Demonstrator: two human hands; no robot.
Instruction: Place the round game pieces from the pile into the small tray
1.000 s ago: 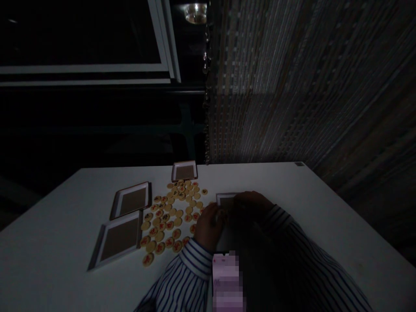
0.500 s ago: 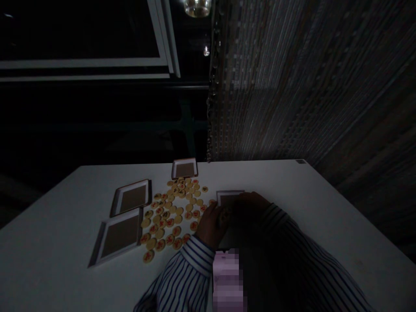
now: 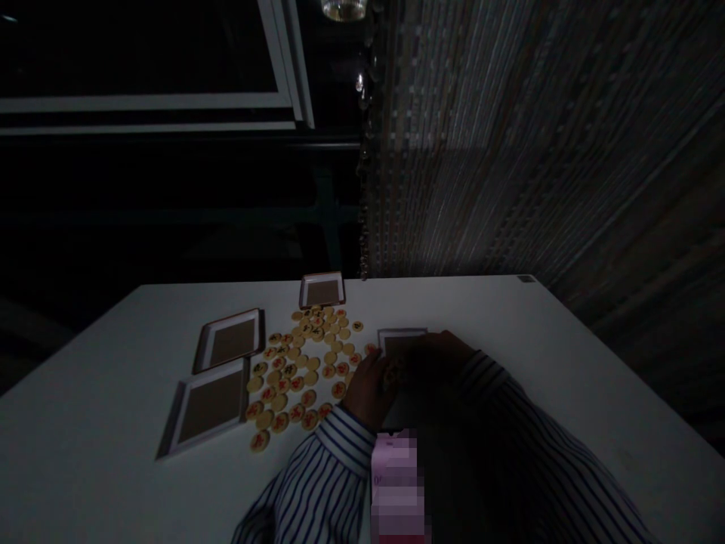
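Several round pale game pieces with red and black marks lie scattered on a white table. My left hand rests at the right edge of the pile, fingers curled and pinched on a piece held beside a small tray. My right hand lies in deep shadow over that tray, too dark to read its fingers. Both arms wear striped sleeves.
Three more shallow square trays stand around the pieces: two at the left, the nearer tray and the middle tray, and one far tray. A bead curtain hangs behind the table. A pink blurred item sits below my hands.
The view has shifted slightly downward. My left hand has drawn a little closer to the small tray; the pieces and trays stay put.
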